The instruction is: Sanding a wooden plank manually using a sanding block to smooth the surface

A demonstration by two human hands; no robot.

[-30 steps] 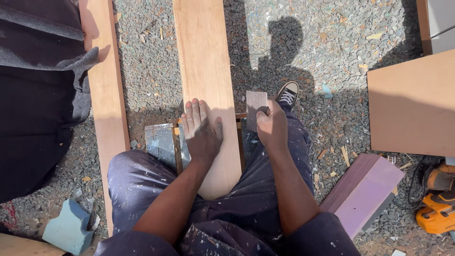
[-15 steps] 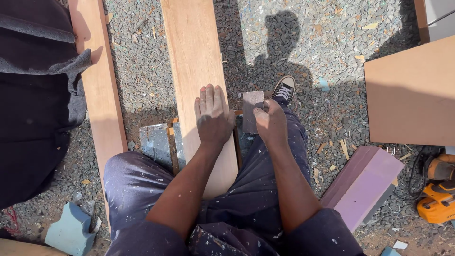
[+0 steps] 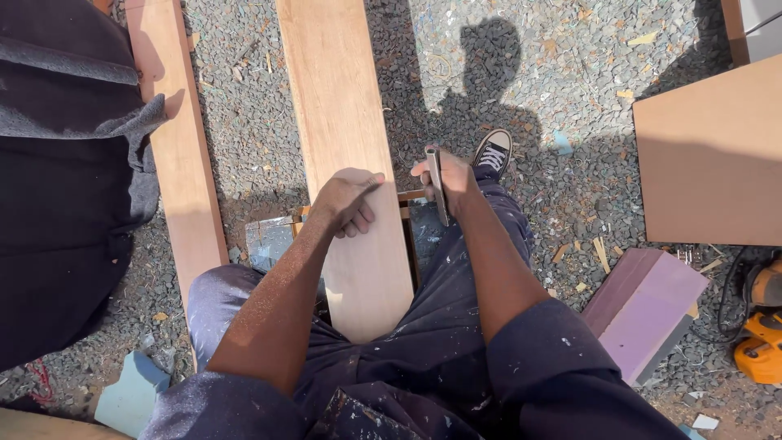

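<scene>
L hand [image 3: 346,200] lifted off plank [image 3: 342,147], fingers now curled loosely above it. R hand [image 3: 448,181] pinching sanding block [image 3: 437,186], turned edge-on beside plank's rt edge since 0.5 s ago: sanding paused.

I see gravel ground [image 3: 570,98] carrying two planks [image 3: 175,138], a purple block [image 3: 643,310] and a yellow power tool [image 3: 757,346].

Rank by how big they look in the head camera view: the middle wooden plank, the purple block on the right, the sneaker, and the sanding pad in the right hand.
1. Middle wooden plank
2. Purple block
3. Sneaker
4. Sanding pad, seen edge-on in the right hand, so it may look smaller than it really is.
</scene>
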